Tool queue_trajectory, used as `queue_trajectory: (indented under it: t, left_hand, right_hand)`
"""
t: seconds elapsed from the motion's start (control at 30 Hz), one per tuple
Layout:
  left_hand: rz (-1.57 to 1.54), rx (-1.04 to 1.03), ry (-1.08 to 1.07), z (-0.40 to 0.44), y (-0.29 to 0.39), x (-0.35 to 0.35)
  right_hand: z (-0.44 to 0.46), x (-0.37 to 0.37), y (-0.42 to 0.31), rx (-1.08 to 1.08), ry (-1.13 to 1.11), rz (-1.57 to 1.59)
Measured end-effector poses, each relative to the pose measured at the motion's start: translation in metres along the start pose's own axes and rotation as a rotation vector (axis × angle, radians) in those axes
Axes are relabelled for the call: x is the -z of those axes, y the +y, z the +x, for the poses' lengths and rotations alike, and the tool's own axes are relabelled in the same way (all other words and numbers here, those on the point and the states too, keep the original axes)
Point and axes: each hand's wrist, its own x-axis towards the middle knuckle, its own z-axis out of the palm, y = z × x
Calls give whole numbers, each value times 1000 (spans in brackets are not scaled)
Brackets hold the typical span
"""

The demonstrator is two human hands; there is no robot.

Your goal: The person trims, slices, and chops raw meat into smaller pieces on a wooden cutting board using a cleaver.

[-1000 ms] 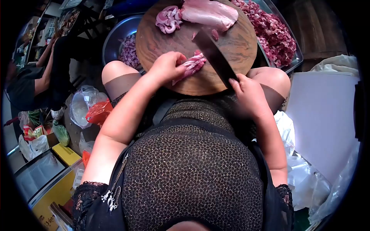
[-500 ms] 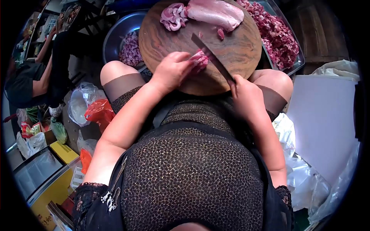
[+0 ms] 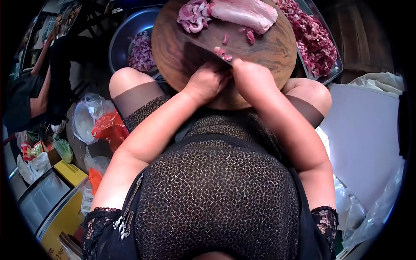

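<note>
My right hand (image 3: 253,76) is closed round the handle of a knife (image 3: 211,55), its dark blade pointing to the upper left over the round wooden cutting board (image 3: 277,56). Close beside it, my left hand (image 3: 206,83) has its fingers curled down at the board's near side, on a piece of meat that is mostly hidden by both hands. Small meat bits (image 3: 223,53) lie just beyond the blade. At the far side rest a large pale slab of meat (image 3: 245,14) and a heap of cut strips (image 3: 194,16).
A metal bowl (image 3: 119,47) with chopped meat (image 3: 143,52) stands left of the board. On the right a metal tray (image 3: 339,65) holds a pile of chopped meat (image 3: 314,41). Plastic bags (image 3: 112,130) lie at lower left; another person (image 3: 41,93) sits beyond.
My right hand has moved left and up with the knife, now right beside my left hand. The meat in my left hand has gone out of sight, and small bits show beyond the blade.
</note>
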Motion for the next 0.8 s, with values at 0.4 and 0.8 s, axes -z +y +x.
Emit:
queue_trajectory:
  t: [0.4, 0.8]
  left_hand:
    - [-76, 25, 73, -13, 7, 36]
    - [-66, -33, 109, -12, 3, 11]
  right_hand:
    - [-85, 16, 14, -130, 155, 151]
    - [-21, -5, -20, -4, 11, 41]
